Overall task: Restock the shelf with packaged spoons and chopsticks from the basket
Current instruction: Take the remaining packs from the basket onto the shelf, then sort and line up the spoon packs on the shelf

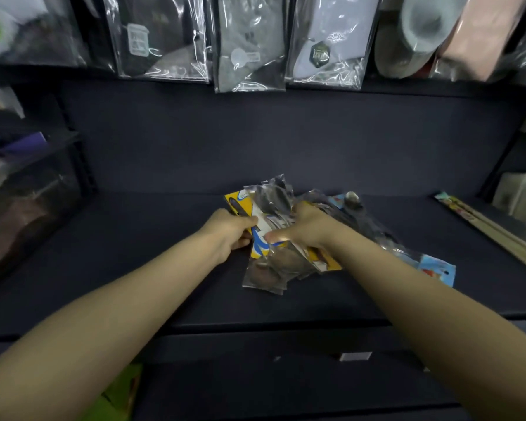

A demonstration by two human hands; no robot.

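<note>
Head view: left hand [230, 230] & right hand [305, 227] both grasp spoon packs [268, 238] mid-shelf [134, 238]; chopsticks pack [480, 223] near right edge.

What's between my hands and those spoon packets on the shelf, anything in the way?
Nothing visible. Your left hand and right hand already hold the spoon packets, which lie on the dark shelf.

Dim dark shelving [286, 147], bagged socks [249, 50] hanging above
</note>
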